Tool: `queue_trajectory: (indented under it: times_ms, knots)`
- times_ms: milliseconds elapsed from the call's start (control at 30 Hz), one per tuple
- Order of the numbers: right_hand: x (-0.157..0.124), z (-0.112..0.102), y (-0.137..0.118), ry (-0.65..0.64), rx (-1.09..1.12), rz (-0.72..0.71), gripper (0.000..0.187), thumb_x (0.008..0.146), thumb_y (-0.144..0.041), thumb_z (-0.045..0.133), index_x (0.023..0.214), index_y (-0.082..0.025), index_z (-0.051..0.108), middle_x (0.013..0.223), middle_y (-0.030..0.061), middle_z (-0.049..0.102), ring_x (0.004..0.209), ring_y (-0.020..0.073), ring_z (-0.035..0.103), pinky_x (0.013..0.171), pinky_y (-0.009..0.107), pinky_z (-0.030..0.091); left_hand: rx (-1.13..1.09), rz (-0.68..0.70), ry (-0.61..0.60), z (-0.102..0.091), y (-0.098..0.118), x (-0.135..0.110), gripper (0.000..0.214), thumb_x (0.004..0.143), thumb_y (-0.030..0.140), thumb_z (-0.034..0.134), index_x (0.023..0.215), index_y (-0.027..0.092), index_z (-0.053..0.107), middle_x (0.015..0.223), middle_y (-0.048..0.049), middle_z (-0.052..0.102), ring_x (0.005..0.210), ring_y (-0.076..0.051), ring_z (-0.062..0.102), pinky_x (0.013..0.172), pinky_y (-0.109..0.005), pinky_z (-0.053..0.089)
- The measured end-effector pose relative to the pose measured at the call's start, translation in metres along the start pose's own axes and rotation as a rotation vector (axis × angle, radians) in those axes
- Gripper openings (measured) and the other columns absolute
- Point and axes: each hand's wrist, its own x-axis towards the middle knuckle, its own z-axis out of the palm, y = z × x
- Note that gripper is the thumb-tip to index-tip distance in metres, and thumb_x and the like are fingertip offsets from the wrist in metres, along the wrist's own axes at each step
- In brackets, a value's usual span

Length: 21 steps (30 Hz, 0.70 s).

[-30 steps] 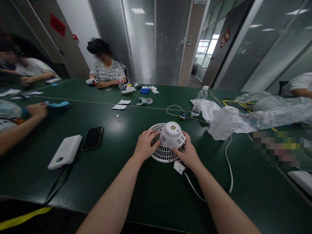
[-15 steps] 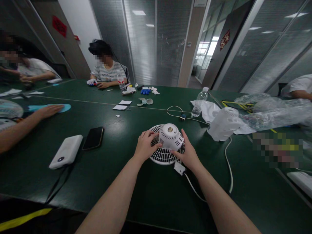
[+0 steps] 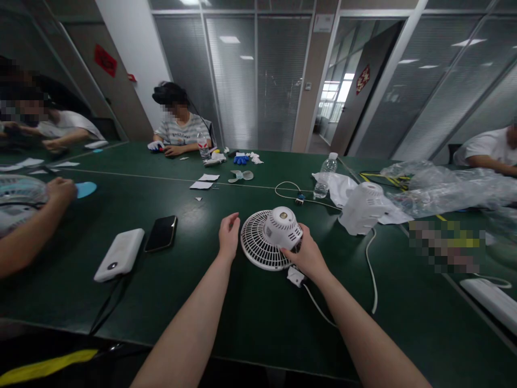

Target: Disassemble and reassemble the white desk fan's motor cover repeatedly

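Note:
A white fan head lies face down, with its round slotted grille (image 3: 257, 248) on the table and its motor housing (image 3: 283, 223) on top. My right hand (image 3: 309, 256) is wrapped round the housing's right side, thumb toward the front. Just left of the grille, my left hand (image 3: 229, 237) hovers apart from it, fingers loosely stretched and nothing in them. Close by my right wrist is a small white box (image 3: 296, 277) with a white cord running from it toward the front.
A white fan base (image 3: 363, 210) and a water bottle (image 3: 325, 175) stand right. Fan blades (image 3: 241, 176) lie farther back. Left are a power bank (image 3: 120, 253) and a black phone (image 3: 161, 233). Plastic wrap (image 3: 456, 183) spreads at right. A co-worker's arm (image 3: 36, 221) reaches in from the left.
My left hand has let go of the fan housing and moved left. My right hand stays on the housing. The co-worker's hand at left has drawn back from the blue piece.

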Motion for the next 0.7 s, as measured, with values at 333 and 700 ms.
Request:
queue_trajectory:
  times_ms: [333, 700]
  knots:
    - [-0.073, -0.064, 0.022, 0.098, -0.097, 0.078, 0.075, 0.073, -0.040, 0.068, 0.137, -0.023, 0.033, 0.127, 0.0097, 0.058, 0.114, 0.0280, 0.059, 0.092, 0.041, 0.049, -0.143, -0.182, -0.064, 0.001, -0.016, 0.002, 0.032, 0.083, 0.034, 0.057, 0.110, 0.020, 0.064, 0.103, -0.0075, 0.067, 0.090, -0.019, 0.065, 0.085, -0.037, 0.051]
    - [-0.148, -0.149, 0.090, 0.498, -0.219, 0.495, 0.089, 0.063, -0.058, 0.068, 0.133, -0.016, 0.035, 0.108, 0.0140, 0.066, 0.085, 0.0288, 0.067, 0.073, 0.039, 0.053, -0.118, -0.232, -0.151, 0.006, -0.029, 0.003, 0.033, 0.079, 0.036, 0.063, 0.107, 0.022, 0.066, 0.102, -0.0060, 0.068, 0.087, -0.020, 0.065, 0.086, -0.039, 0.050]
